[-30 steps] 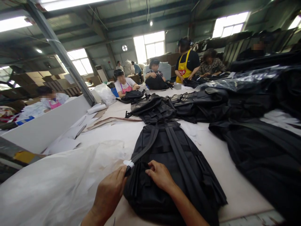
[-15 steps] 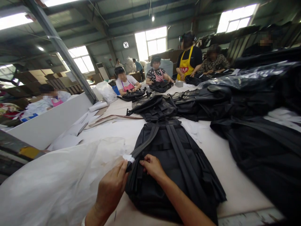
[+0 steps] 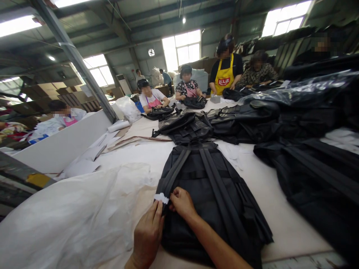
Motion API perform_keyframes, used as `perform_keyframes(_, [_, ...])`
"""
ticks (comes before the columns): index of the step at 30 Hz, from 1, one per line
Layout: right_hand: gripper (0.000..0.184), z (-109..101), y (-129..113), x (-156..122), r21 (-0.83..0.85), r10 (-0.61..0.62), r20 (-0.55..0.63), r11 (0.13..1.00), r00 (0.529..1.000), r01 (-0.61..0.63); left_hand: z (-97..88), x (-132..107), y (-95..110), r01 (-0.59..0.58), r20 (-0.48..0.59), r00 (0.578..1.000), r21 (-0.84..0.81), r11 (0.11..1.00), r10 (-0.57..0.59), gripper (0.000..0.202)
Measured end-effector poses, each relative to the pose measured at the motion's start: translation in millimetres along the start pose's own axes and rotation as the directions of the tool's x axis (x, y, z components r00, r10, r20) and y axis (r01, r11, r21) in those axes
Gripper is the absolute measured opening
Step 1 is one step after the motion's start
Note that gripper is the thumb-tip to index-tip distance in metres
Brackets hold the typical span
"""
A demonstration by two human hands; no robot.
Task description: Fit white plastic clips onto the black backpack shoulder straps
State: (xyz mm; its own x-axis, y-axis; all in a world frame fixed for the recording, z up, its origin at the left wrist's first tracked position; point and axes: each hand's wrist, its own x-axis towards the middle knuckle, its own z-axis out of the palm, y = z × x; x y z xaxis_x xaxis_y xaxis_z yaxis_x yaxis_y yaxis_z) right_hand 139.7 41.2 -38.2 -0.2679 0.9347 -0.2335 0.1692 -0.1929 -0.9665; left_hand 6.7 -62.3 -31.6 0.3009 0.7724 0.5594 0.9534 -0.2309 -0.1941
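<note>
A black backpack lies flat on the white table, back side up, two straps running along it. My left hand pinches a small white tag at the end of the left strap. My right hand is closed on the same strap end, right beside the tag. Both hands touch at the backpack's near left edge.
A big sheet of white translucent plastic covers the table at left. More black backpacks are piled ahead and at right. Several people work at the far end of the table. A white board stands at left.
My left hand has slid to the right along the backpack's edge, carrying the tag and strap end with it. My right hand stayed on the strap. The view has tilted slightly.
</note>
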Motion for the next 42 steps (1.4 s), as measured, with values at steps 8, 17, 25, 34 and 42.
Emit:
perform_keyframes(8, [0.01,-16,-6,-17,0.239,-0.075,0.276,0.971,0.958,0.008,-6.6,-1,9,0.03,-0.005,1.0,0.002,1.0,-0.03,0.039])
perform_keyframes(17, [0.029,-13,-2,-19,0.366,-0.144,0.21,0.929,0.967,0.058,-29.2,11,-5,0.558,0.396,0.83,-0.597,0.576,-0.393,0.037])
perform_keyframes(25, [0.036,-26,-11,-29,0.569,-0.181,0.304,0.822,0.935,-0.026,-36.7,55,-22,0.718,0.723,0.687,-0.691,-0.082,-0.073,0.035])
perform_keyframes(34, [0.044,-40,-6,-38,0.555,-0.132,0.388,0.823,0.912,-0.117,-37.7,46,15,0.599,0.485,0.797,-0.553,0.579,-0.361,0.017])
perform_keyframes(42, [0.049,-43,12,-33,0.483,-0.026,0.286,0.867,0.958,-0.12,-16.4,18,27,0.36,0.142,0.931,-0.512,0.78,-0.337,0.038])
